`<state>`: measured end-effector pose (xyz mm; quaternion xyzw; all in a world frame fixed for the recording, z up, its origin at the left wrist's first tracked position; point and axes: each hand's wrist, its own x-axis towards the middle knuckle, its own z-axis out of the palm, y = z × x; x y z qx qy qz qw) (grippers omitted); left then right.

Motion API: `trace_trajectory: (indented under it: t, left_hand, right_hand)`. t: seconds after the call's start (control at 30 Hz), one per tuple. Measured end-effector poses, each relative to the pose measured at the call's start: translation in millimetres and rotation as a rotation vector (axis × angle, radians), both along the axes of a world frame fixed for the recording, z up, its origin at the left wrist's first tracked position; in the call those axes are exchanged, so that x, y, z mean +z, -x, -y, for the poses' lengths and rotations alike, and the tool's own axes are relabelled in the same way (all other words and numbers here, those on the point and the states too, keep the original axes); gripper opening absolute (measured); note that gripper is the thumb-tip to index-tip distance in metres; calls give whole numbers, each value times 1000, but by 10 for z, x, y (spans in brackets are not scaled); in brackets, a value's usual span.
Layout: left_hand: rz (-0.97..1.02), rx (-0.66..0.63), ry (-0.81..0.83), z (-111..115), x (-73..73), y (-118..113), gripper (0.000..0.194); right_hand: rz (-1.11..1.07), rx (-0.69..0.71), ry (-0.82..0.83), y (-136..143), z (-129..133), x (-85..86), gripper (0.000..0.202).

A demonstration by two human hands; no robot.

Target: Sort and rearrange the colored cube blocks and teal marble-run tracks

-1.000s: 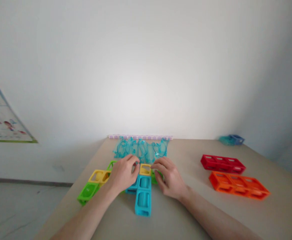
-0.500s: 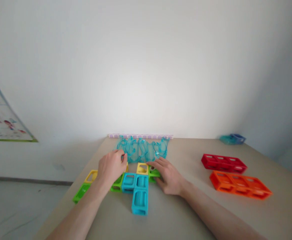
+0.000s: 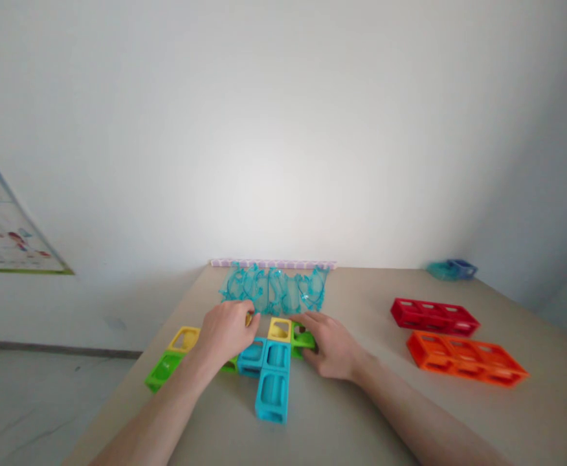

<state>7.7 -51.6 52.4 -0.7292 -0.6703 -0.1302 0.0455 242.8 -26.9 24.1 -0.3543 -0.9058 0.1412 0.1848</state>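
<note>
Left hand point(image 3: 224, 331): grip together on yellow piece point(image 3: 248, 319), mostly hidden. Right hand point(image 3: 334, 346): grip clamped on green block point(image 3: 303, 339) — yellow block point(image 3: 279, 335) adjoins it, left of right grip, nearer right hand. Blue blocks point(image 3: 274, 386) between grips, long axis toward person.

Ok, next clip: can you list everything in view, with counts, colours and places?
Light blue blocks: three, middle front
Green blocks: three showing, left, mid-row, by right hand
Yellow blocks: two clearly, left and middle; yellow bit at left fingers
Red row: one, right
Orange row: one, right, nearer
Clear pieces: several, teal, back
Patterned strip: one, purple-white, against wall
Far-right items: dark blue box, teal clear piece
Poster: one, multicoloured, left wall
Table: one, beige
Wall: white
Floor: grey, lower left
Hands: left, right, bare, over blocks
</note>
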Motion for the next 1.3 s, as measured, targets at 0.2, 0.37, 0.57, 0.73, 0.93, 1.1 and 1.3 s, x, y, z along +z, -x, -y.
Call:
trace_trajectory:
  t: [0.2,0.37,0.57,0.73,0.93,1.1,1.3]
  left_hand:
    - [57,-93,-93,14,-24,7,18]
    - [140,-331,-124,47,-6,-38,20]
    - [128,-422,-48,-5,-71,-23,24]
    - [158,-421,0,-44,-94,-9,29]
    - [211,-398,29,-50,-99,-15,33]
    - [219,-387,41,-50,-89,-16,30]
    - [214,-384,59,-73,-123,-11,31]
  right_hand:
    - [-68,-6,-108,-29,65,66,61]
    - [-259,112,-232,6,288,149,40]
    - [-151,179,-143,238,550,122,49]
    - [-91,201,-136,275,539,87,50]
    - [-162,253,-126,247,465,18,45]
    - [-255,318,-120,223,367,-45,53]
    - [-476,329,90,182,378,-18,48]
